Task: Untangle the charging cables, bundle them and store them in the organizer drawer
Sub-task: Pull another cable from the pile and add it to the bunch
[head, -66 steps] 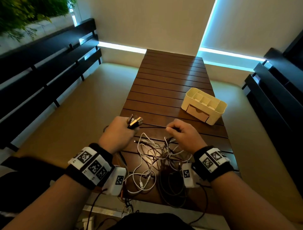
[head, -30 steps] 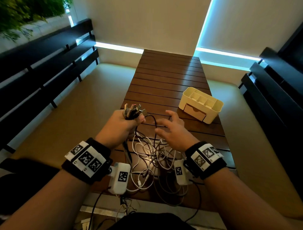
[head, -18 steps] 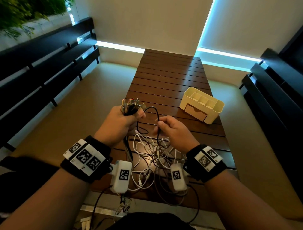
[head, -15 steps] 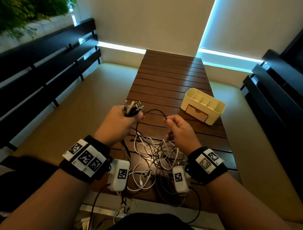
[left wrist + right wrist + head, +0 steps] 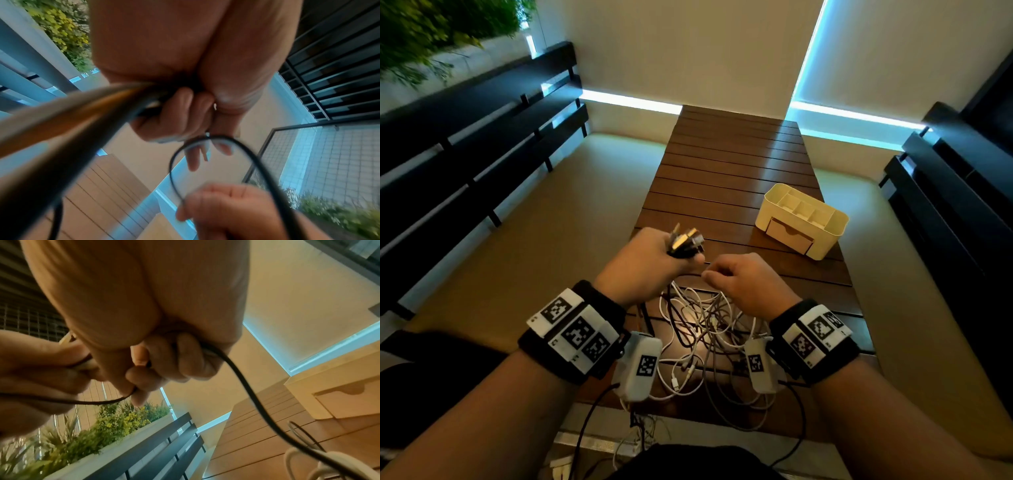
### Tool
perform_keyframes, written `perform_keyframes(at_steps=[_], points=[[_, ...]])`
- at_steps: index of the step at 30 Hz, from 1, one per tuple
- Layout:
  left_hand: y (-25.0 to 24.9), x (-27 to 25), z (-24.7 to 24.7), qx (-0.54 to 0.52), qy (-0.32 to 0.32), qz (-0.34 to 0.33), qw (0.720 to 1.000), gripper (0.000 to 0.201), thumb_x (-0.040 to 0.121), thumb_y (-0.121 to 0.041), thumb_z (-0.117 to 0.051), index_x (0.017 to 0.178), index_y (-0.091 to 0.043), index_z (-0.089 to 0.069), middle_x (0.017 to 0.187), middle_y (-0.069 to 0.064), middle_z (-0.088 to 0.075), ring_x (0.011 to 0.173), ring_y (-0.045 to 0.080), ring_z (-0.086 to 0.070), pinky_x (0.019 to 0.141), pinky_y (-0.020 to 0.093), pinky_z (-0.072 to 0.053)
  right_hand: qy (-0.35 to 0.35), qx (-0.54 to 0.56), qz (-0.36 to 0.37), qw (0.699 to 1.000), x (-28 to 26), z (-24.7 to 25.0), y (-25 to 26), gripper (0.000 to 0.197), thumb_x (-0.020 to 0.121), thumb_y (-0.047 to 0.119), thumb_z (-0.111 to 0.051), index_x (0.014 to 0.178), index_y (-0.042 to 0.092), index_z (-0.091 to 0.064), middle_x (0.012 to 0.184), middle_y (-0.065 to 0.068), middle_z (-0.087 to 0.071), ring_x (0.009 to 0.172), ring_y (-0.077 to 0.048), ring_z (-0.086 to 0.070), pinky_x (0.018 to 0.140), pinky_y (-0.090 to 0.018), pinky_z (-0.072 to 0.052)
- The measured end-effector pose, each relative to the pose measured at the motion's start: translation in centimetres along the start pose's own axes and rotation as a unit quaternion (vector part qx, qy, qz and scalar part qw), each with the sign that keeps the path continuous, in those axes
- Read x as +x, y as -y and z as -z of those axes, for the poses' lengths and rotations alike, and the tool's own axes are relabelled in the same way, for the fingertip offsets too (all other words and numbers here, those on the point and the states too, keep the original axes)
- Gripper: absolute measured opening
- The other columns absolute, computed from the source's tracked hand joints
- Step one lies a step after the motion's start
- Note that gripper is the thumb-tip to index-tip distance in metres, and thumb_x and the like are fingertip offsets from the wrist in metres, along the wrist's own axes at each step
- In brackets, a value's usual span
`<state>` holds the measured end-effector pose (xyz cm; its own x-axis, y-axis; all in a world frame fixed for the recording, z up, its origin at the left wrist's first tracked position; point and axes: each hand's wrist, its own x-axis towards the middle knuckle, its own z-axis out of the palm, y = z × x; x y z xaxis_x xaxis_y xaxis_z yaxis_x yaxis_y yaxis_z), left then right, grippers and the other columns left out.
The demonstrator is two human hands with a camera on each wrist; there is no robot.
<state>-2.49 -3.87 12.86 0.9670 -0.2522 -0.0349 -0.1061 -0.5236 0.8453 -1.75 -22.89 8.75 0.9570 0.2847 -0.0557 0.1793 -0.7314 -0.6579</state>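
- Lying nearest the person, on the front edge of the tabletop (image 5: 726, 164), the tangle of cables (image 5: 702, 329) is sprawling in loose white and dark loops between the two wrists; it looks light and floppy, so I would guess any tug on one strand is dragging its neighbours along.
- Just beyond it, the right hand (image 5: 746, 284) is curling its fingers round a thin black cable (image 5: 242, 379) and pinching it between thumb and forefinger; the strand looks smooth and likely to slip, so pinching close to the knot seems wiser than hauling from far off.
- Beside it, the left hand (image 5: 643, 270) is clenching a bunch of plug ends (image 5: 685, 241), which are sticking up out of the fist; the stiff plugs look like the surest place to hold.
- Farther off to the right, the cream organizer (image 5: 803, 219) is standing with its drawer (image 5: 789, 236) closed, well apart from the cables.
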Motion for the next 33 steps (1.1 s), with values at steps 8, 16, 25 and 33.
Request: perform_keyframes(at_steps=[8, 16, 25, 33], points=[[0.6, -0.1, -1.5, 0.022, -0.054, 0.022, 0.998, 0.021, 0.094, -0.023, -0.066, 0.074, -0.016, -0.062, 0.065, -0.002, -0.054, 0.055, 0.009, -0.044, 0.053, 0.017, -0.038, -0.089, 0.053, 0.056, 0.993, 0.0, 0.5, -0.6, 0.009, 0.097, 0.032, -0.059, 0.093, 0.03, -0.067, 0.073, 0.006, -0.065, 0.065, -0.012, -0.059, 0.061, -0.023, -0.047], [1.1, -0.1, -1.2, -0.01, -0.03, 0.016, 0.999, 0.024, 0.091, -0.027, -0.069, 0.072, -0.013, -0.065, 0.063, 0.003, -0.056, 0.054, 0.007, -0.047, 0.06, 0.028, -0.043, -0.115, 0.09, 0.09, 0.985, 0.1, 0.3, -0.4, 0.01, 0.097, 0.027, -0.06, 0.091, 0.031, -0.066, 0.076, 0.004, -0.066, 0.068, -0.012, -0.058, 0.059, -0.019, -0.045], [0.7, -0.5, 1.0, -0.235, -0.132, 0.0, 0.963, 0.017, 0.093, -0.015, -0.066, 0.081, -0.004, -0.062, 0.055, 0.001, -0.034, 0.043, 0.013, -0.03, 0.045, 0.025, -0.031, -0.039, 0.146, 0.018, 0.988, 0.4, -1.1, -2.6, 0.02, 0.104, 0.036, -0.045, 0.096, 0.033, -0.063, 0.088, 0.006, -0.068, 0.085, -0.008, -0.066, 0.081, -0.031, -0.052], [2.4, -0.5, 1.8, -0.026, -0.069, 0.062, 0.995, 0.019, 0.092, -0.023, -0.069, 0.074, -0.015, -0.066, 0.059, 0.002, -0.05, 0.054, 0.016, -0.041, 0.057, 0.031, -0.036, -0.141, 0.15, 0.022, 0.978, 0.7, -0.1, -3.0, 0.019, 0.104, 0.029, -0.045, 0.094, 0.02, -0.059, 0.089, 0.008, -0.059, 0.076, 0.003, -0.053, 0.071, -0.022, -0.043]])
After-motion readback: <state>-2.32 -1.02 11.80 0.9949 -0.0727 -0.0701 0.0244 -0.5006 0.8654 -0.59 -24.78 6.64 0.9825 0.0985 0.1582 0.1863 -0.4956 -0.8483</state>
